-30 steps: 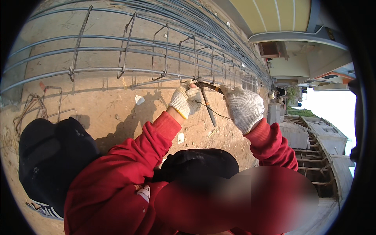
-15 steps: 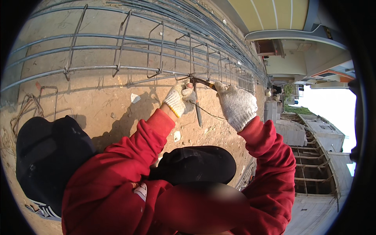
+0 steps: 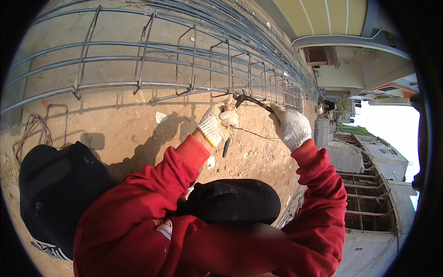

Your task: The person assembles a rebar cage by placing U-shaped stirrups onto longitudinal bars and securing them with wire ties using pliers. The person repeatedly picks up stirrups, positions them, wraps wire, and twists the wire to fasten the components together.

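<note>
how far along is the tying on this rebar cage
Done: stirrups already stand spaced along the long bars of the rebar cage, though whether each joint is tied is too small to tell. In hand: the left hand and right hand work pliers at one stirrup joint, thin wire trailing between them. Left: loose bent stirrups lie on the ground.

dark pincers (image 3: 244, 99) against grey rebar cage (image 3: 184, 69)

Gloved hands (image 3: 258, 122), pliers (image 3: 249, 99), rebar cage (image 3: 184, 69).
</note>
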Action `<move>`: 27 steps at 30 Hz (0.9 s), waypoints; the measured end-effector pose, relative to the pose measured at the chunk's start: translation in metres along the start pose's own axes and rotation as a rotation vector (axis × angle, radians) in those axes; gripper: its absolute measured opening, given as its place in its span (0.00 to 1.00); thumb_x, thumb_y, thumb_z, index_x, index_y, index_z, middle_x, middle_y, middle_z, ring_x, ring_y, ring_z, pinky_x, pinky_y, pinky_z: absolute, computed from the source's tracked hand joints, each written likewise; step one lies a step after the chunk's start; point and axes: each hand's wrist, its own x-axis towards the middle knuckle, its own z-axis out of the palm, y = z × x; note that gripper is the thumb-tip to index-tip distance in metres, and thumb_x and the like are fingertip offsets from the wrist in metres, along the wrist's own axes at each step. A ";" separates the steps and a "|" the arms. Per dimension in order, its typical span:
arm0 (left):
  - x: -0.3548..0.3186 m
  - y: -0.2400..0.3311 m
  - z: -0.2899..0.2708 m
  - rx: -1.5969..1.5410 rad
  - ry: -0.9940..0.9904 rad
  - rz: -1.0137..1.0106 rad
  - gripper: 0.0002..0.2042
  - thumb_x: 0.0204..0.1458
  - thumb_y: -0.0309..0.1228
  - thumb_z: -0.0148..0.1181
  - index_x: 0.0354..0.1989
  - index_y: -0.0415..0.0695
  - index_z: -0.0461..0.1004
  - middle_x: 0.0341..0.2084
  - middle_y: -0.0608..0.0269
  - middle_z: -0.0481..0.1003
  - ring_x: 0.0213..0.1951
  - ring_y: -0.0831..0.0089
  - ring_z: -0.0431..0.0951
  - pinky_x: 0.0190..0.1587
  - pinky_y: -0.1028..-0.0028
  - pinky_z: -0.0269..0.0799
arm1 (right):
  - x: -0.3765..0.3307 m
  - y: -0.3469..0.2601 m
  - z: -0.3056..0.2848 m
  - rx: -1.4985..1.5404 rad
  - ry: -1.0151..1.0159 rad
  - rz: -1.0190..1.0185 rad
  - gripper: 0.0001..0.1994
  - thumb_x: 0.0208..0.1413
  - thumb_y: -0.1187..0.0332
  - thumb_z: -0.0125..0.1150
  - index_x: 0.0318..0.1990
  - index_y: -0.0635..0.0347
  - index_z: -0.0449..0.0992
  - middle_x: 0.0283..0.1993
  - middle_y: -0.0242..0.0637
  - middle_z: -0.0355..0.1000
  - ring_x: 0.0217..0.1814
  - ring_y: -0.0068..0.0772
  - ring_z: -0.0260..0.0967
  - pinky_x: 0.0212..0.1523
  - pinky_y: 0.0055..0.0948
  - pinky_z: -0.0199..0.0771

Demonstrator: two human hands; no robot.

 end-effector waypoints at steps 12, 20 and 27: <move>-0.006 0.006 -0.029 0.114 0.529 0.187 0.10 0.63 0.38 0.55 0.41 0.44 0.72 0.33 0.51 0.76 0.20 0.75 0.70 0.14 0.81 0.62 | -0.045 -0.001 -0.005 -0.103 0.087 -0.008 0.13 0.61 0.57 0.58 0.47 0.51 0.78 0.24 0.39 0.72 0.18 0.43 0.71 0.19 0.41 0.70; 0.000 0.012 -0.033 0.907 0.734 0.291 0.16 0.63 0.35 0.56 0.58 0.51 0.71 0.48 0.61 0.79 0.41 0.72 0.80 0.36 0.70 0.76 | -0.001 -0.006 -0.046 -0.133 0.091 -0.169 0.13 0.60 0.60 0.59 0.50 0.51 0.77 0.31 0.38 0.75 0.27 0.44 0.74 0.26 0.40 0.74; 0.019 0.006 -0.025 1.052 0.461 0.469 0.12 0.61 0.35 0.59 0.49 0.42 0.74 0.34 0.66 0.79 0.32 0.73 0.79 0.28 0.70 0.74 | 0.020 -0.024 -0.047 -0.174 0.045 -0.178 0.11 0.62 0.58 0.55 0.41 0.56 0.75 0.26 0.42 0.72 0.27 0.46 0.74 0.25 0.43 0.71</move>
